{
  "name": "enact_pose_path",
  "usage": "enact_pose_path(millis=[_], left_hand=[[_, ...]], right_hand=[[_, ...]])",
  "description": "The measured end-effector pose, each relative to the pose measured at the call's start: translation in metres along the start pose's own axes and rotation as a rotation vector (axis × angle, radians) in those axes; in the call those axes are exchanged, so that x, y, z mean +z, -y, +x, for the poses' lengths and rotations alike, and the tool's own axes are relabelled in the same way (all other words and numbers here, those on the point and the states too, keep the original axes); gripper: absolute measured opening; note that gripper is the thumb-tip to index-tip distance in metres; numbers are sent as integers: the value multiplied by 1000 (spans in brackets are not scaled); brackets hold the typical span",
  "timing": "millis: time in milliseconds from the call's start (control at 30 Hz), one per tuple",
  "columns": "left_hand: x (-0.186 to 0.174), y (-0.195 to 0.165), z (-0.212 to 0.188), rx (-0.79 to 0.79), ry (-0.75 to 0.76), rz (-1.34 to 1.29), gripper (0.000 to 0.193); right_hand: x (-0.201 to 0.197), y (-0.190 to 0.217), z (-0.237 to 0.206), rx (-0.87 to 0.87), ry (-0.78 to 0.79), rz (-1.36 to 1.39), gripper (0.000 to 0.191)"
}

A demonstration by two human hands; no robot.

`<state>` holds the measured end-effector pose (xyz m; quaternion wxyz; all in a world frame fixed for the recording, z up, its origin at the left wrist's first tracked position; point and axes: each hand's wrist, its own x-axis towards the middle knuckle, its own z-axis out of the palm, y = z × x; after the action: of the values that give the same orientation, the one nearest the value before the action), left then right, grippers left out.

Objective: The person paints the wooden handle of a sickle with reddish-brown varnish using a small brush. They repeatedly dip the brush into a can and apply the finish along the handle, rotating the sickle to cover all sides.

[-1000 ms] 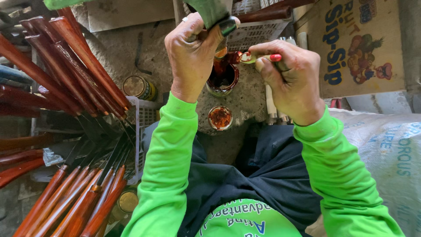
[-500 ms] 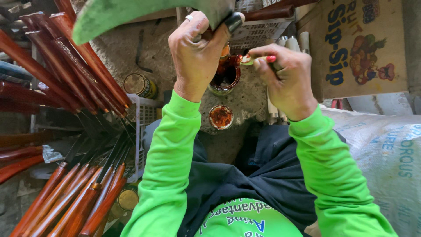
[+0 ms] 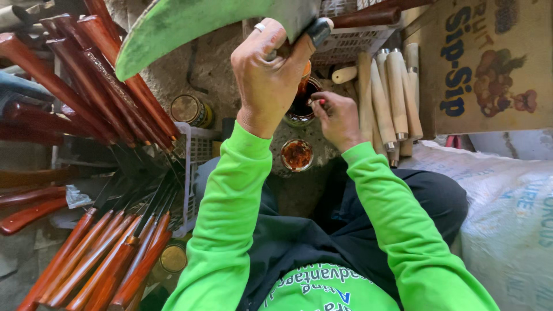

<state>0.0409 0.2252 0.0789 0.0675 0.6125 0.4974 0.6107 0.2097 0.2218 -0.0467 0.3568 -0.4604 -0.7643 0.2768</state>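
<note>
Rough concrete ground, crowded with glossy red-brown varnished handles fanned out low at the left. Closer in, bright green sleeves reach forward over dark trousers. A small round lid, stained orange, lies on the floor between the arms. Right hand pinches a thin red-tipped brush at the rim of the open varnish jar. Left hand, ring on one finger, wraps tight around a dark handle, raising a broad curved green blade. Beyond, pale unvarnished wooden handles lean beside a cardboard box.
</note>
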Motion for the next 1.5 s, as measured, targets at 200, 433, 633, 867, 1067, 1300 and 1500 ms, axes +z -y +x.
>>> enact_pose_path(millis=[200, 433, 633, 867, 1067, 1300, 1500], left_hand=[[-2, 0, 0, 41, 11, -32, 36], [-7, -13, 4, 44, 40, -73, 17], [-9, -22, 8, -63, 37, -155, 20], [-6, -18, 8, -91, 50, -153, 14], [-4, -19, 6, -152, 58, -266, 16], [1, -16, 5, -186, 26, -247, 23], [3, -11, 4, -117, 15, -165, 26]], right_hand=[[7, -2, 0, 99, 31, -6, 17], [-38, 15, -5, 0, -37, 28, 14], [-68, 44, -4, -52, -32, -17, 13], [-84, 68, -5, -38, 0, 8, 14], [-101, 92, -3, -70, -32, 65, 16], [-122, 117, 0, -84, -72, 161, 17], [-135, 129, -6, -44, -86, 170, 17]])
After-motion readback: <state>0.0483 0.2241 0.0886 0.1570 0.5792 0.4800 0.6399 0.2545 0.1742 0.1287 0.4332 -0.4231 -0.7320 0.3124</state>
